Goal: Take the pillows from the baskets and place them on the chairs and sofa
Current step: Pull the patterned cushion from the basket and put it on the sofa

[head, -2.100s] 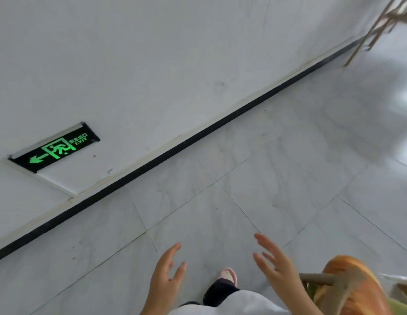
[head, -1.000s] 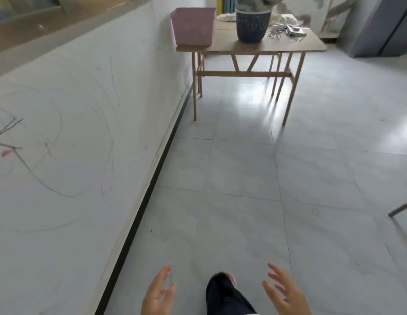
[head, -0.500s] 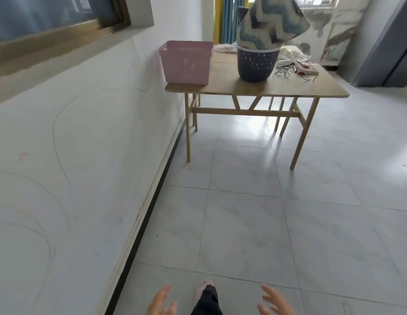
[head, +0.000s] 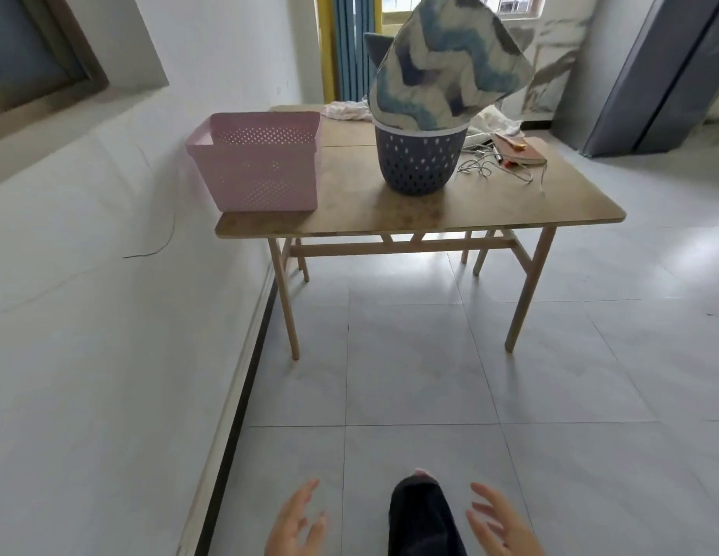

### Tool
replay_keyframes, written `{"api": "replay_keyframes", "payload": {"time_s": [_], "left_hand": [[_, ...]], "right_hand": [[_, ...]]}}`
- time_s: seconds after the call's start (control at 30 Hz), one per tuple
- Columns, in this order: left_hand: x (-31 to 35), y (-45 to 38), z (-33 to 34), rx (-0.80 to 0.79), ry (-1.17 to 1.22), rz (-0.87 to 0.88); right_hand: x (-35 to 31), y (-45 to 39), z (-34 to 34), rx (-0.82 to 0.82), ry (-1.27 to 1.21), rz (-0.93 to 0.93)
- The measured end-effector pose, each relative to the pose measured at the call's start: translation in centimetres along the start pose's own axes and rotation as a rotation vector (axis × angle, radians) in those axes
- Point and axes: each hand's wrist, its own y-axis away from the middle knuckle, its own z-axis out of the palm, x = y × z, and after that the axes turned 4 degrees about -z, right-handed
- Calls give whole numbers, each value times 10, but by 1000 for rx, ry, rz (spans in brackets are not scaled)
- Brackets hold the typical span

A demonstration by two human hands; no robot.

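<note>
While standing on the grey tiled floor a bit back from the wooden table, nothing held at all: left hand spread loose at the bottom edge, fingers apart and empty, right hand same deal, palm turned inward. Dark trouser leg poking out between them with a pink shoe tip just showing. Up on the table, pink basket at the left corner by the white wall, looks like nothing sticking out of it from this angle. Just right of it, dark blue round basket with a blue-and-cream zigzag pillow jammed in upright, corner pointing up, well above the rim. Tangled cables and a notebook further right, some white cloth behind. Both hands well apart from the baskets.
</note>
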Motion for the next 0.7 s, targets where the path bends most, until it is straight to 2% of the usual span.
{"api": "replay_keyframes", "payload": {"time_s": [0.1,0.2,0.43,0.57,0.7], "left_hand": [[25,-66,27,18,16,-59],[64,-132,59,34,81,-100],[153,-275,128,42,60,-38],[206,-362,155,-31,32,61],[274,-467,177,-131,57,238]], "right_hand": [[5,-94,-12,32,32,-20],[-26,-188,-26,-22,31,-64],[-88,-372,-49,67,60,-221],[-130,-460,-62,75,97,-295],[-183,-559,-81,223,53,-396]]}}
